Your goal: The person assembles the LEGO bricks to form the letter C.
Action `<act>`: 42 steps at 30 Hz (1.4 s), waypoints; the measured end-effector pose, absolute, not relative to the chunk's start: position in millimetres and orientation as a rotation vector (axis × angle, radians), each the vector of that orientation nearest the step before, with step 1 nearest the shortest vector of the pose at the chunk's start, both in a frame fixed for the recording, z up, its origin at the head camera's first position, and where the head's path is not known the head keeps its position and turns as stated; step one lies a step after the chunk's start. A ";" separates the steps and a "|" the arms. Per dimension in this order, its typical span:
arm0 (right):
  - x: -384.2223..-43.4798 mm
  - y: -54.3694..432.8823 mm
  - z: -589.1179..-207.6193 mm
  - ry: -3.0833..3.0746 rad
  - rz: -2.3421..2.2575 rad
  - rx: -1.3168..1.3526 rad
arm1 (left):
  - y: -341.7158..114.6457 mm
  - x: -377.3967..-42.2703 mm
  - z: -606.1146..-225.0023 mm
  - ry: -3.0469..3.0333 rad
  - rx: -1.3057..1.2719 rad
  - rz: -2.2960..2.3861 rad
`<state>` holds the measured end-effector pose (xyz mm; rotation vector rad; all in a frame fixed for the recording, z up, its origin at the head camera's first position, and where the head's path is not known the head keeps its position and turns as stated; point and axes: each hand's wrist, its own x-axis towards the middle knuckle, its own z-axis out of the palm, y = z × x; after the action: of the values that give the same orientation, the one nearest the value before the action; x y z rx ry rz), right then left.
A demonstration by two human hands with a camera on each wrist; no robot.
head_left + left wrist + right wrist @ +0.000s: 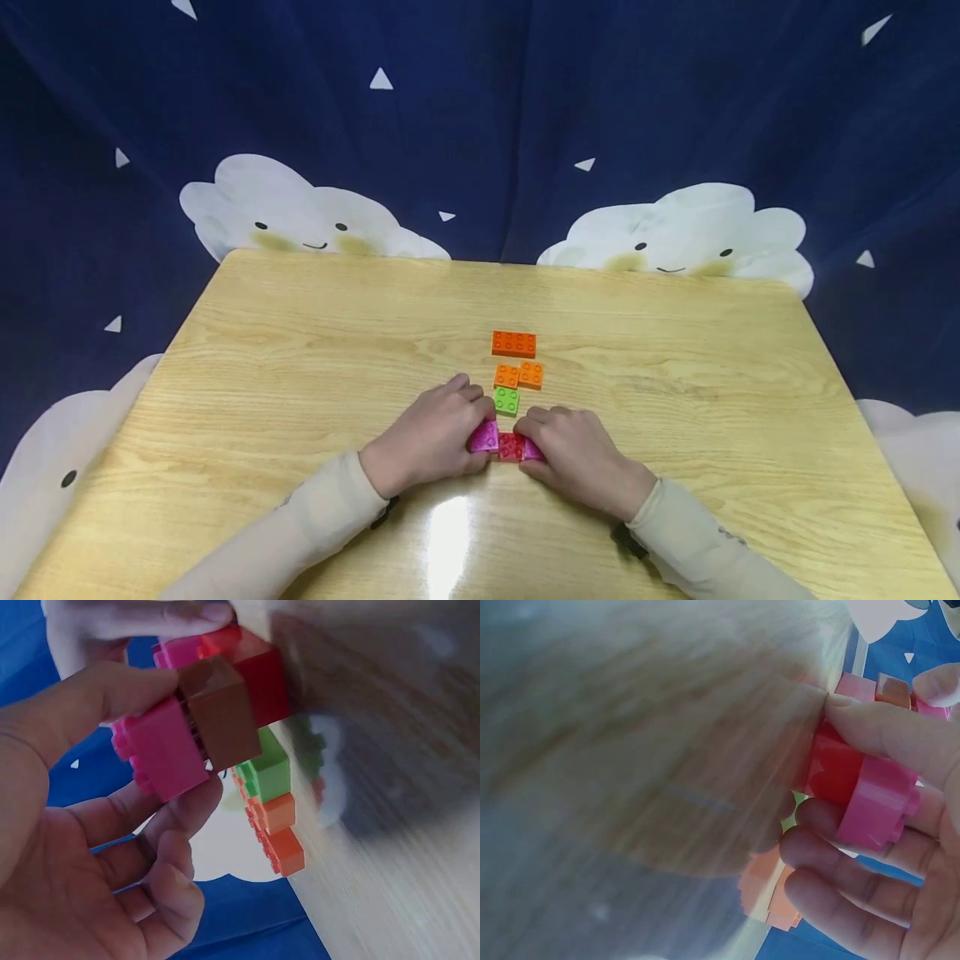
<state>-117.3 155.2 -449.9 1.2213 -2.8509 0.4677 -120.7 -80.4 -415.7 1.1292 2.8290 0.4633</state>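
Observation:
In the head view my left hand [442, 429] grips a pink brick [484, 437] between thumb and fingers. A brown brick [225, 712] lies right under that pink one in the left wrist view, a narrow dark gap between them, the thumb tip at its edge. My right hand [581, 454] holds a second pink brick [877, 802] that sits against a red brick [836, 769]. From above, the red brick [512, 447] shows between the two hands. Fingers cover much of both pink bricks.
Just beyond the hands lies a green brick [506, 402], touching an orange brick [506, 376]. Another small orange brick [531, 375] is beside it, and a longer dark orange brick [513, 344] lies farther back. The wooden table [300, 333] meets a dark blue curtain [480, 125].

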 end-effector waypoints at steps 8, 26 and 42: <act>-117.9 155.2 -450.7 -2.834 0.472 1.227 | -79.3 -117.7 -418.9 2.851 1.158 0.453; -117.4 156.8 -443.9 -2.840 0.425 1.207 | -78.7 -116.8 -423.2 2.824 1.125 0.543; -123.5 149.6 -446.9 -2.255 0.894 1.428 | -80.6 -117.1 -427.0 2.835 1.165 0.613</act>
<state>-123.5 149.6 -446.9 1.4282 -2.2549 0.8938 -117.1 -80.6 -427.0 1.1651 2.8346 0.6134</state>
